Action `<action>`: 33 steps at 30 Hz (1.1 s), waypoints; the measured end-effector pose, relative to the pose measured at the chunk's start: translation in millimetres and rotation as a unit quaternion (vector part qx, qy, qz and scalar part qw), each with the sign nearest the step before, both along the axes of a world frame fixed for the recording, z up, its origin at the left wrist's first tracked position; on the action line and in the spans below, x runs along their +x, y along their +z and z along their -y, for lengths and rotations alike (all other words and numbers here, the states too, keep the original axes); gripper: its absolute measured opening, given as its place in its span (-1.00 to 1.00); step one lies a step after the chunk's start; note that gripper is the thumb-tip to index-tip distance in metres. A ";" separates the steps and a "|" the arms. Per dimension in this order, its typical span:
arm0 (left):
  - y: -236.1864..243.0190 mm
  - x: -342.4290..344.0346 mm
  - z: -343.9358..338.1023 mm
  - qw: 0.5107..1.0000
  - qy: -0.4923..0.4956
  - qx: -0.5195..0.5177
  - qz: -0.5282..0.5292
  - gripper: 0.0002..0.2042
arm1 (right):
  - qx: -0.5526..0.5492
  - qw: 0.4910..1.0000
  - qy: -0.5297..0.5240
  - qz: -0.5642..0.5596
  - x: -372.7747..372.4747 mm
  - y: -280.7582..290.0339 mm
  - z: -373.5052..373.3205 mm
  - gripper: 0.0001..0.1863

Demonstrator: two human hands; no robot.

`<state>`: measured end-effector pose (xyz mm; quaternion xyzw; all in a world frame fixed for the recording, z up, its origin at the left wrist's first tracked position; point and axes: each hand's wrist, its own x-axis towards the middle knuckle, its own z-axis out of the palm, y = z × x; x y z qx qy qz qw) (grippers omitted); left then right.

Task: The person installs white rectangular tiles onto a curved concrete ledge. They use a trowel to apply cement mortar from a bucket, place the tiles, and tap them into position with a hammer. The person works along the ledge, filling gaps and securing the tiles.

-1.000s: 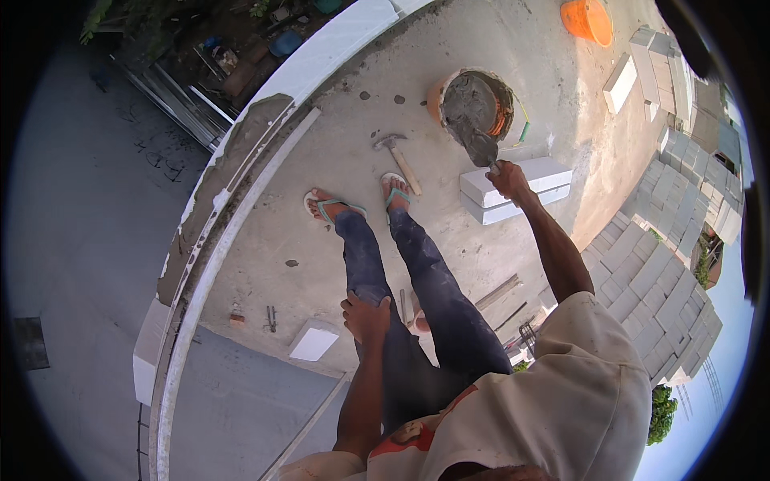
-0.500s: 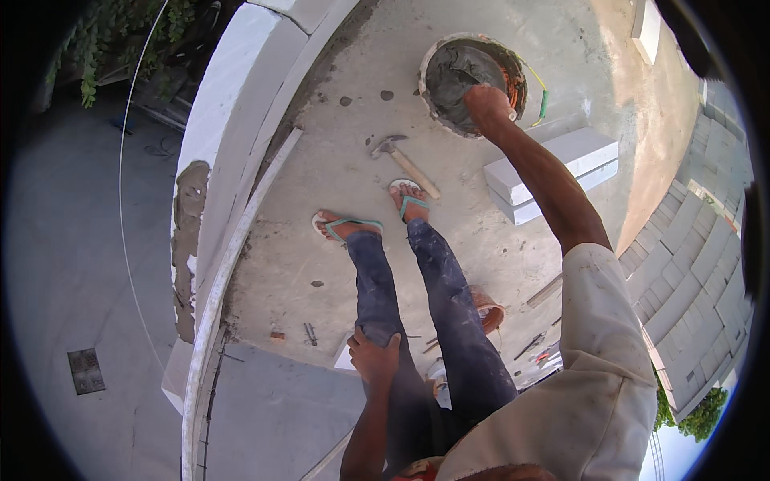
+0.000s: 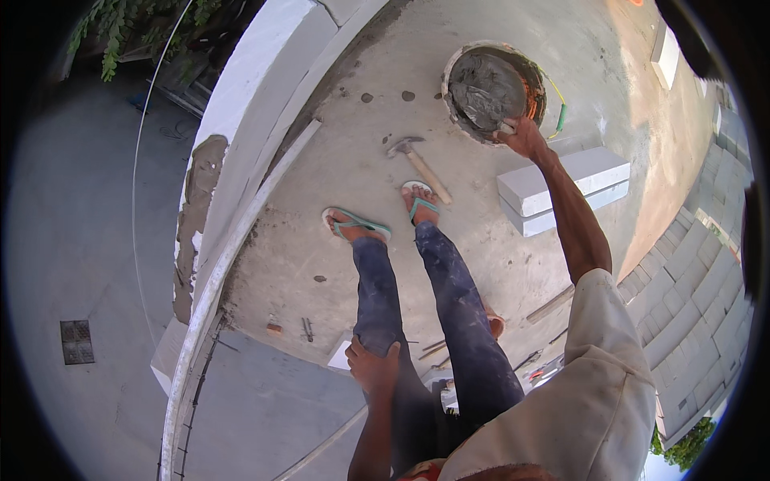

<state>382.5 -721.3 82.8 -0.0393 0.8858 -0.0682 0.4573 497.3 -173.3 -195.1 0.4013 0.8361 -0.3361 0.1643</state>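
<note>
My right hand (image 3: 525, 138) is at the near rim of a round bucket (image 3: 455, 112) of wet grey mortar (image 3: 488, 84). Its fingers are closed around the handle of a trowel (image 3: 507, 126), whose blade is mostly hidden in the mortar. My left hand (image 3: 374, 365) rests on my left knee, thumb and fingers spread over the dark trousers and holding nothing. A hammer (image 3: 423, 168) with a wooden handle lies on the floor beyond my feet. Right of it, two white blocks (image 3: 565, 184) are stacked below my right forearm.
Along the left runs a curved wall of white blocks (image 3: 253, 96), with grey mortar (image 3: 200, 200) spread on part of its top. A lower ground level (image 3: 88, 240) lies outside it. An orange bucket (image 3: 496, 325) stands beside my right leg. Another white block (image 3: 664, 56) lies far right.
My right hand has drawn back from over the mortar to the bucket's near rim, and the trowel has moved with it. My left hand stays on the knee. The view has shifted slightly.
</note>
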 end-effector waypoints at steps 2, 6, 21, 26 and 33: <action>12.5 2.1 12.4 0.999 0.008 0.010 -0.032 -0.01 | 0.005 0.999 -0.025 -0.026 6.3 9.2 15.3 -0.53; 11.1 3.2 60.0 0.999 0.029 -0.012 0.014 -0.04 | -0.045 0.989 -0.039 -0.134 4.3 48.7 67.6 -0.67; -18.9 33.2 206.1 0.990 0.132 -0.049 -0.007 -0.32 | -0.462 0.874 0.095 -0.114 -178.7 207.3 596.5 -0.74; -29.2 43.1 247.1 0.990 0.135 -0.026 0.002 -0.33 | -0.539 0.816 0.063 -0.199 -270.8 227.1 757.2 -0.68; -26.5 49.5 297.2 0.982 0.179 -0.006 0.065 -0.30 | -0.403 0.875 0.037 -0.264 -372.9 245.5 851.4 -0.64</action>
